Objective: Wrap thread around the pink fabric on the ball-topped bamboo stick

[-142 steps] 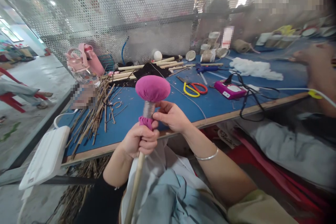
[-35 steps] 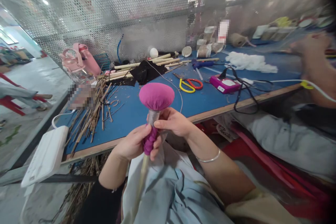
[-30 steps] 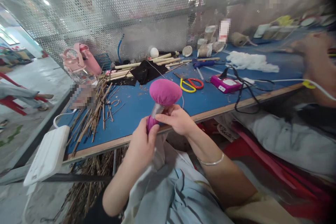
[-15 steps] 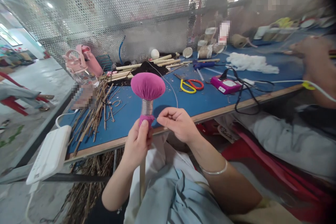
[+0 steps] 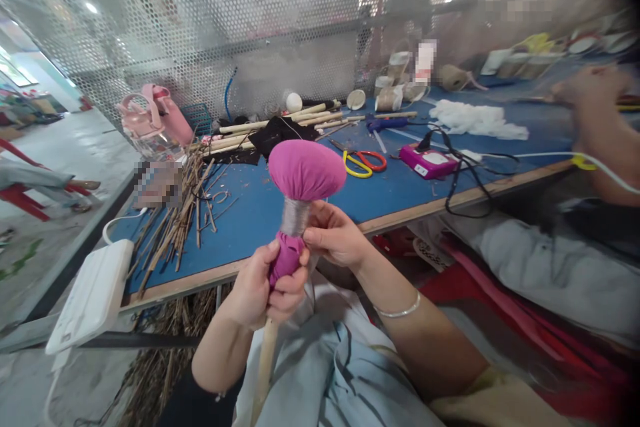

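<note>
A wooden stick (image 5: 265, 367) carries a padded magenta fabric head (image 5: 306, 168), tilted slightly to the right. Shiny grey thread (image 5: 295, 215) is wound in a band around the neck below the head. Under that band, gathered magenta cloth (image 5: 286, 260) covers the stick, and my left hand (image 5: 265, 283) is wrapped around it. My right hand (image 5: 336, 235) is pinched closed against the right side of the wound neck, touching it. The strand between its fingertips is mostly hidden behind the neck.
On the blue table (image 5: 225, 233) lie scissors (image 5: 363, 163), a purple box (image 5: 429, 161) with a black cable, a glue gun (image 5: 387, 124), wooden sticks (image 5: 240, 128), twigs (image 5: 175, 227) and white cloth (image 5: 477, 119). A white power strip (image 5: 93, 297) hangs at left. Another person's arm (image 5: 603, 127) is at right.
The padded head has moved right and tilted, turning with my left hand. My right hand has come from beside the cloth up against the wound neck.
</note>
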